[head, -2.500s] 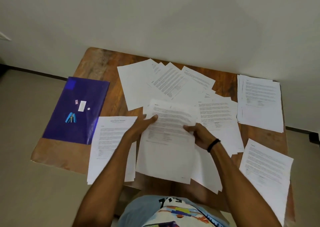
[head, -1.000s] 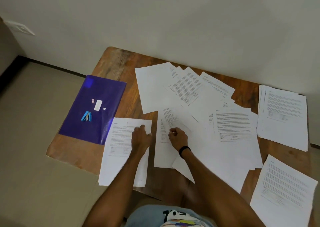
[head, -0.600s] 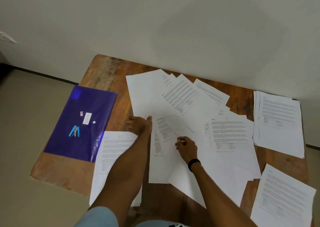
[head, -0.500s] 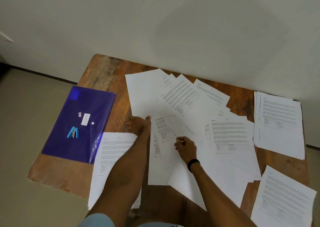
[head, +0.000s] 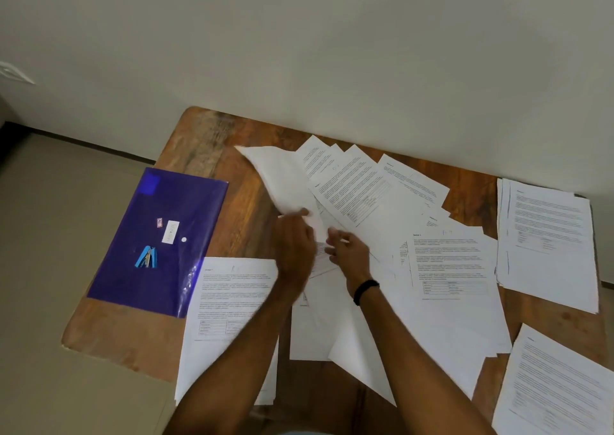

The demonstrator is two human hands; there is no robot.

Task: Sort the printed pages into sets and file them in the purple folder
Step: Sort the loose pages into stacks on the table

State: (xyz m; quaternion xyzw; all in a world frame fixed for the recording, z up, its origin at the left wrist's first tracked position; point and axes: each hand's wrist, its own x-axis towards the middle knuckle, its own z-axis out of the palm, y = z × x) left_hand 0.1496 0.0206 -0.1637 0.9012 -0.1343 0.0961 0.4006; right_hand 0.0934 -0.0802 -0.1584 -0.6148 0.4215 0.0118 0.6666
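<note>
Lifted blank white sheet (head: 279,178) off brown wooden counter (head: 206,135) since earlier, pinching with left hand (head: 294,245) fingers; right hand (head: 349,255) fingers loosely spread over printed pages (head: 358,188).

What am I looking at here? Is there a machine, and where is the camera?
There is no machine here. These are a person's two bare hands, filmed by one camera worn on the head and looking down at a wooden table. The person is sorting printed pages. Some lie in a left stack, a far-right stack and a near-right stack. Loose pages fan across the middle. A purple folder lies at the left, with a small blue item on it. The left hand pinches a blank-looking sheet, raised over the pile. The right hand, with a black wristband, rests on the loose pages.
</note>
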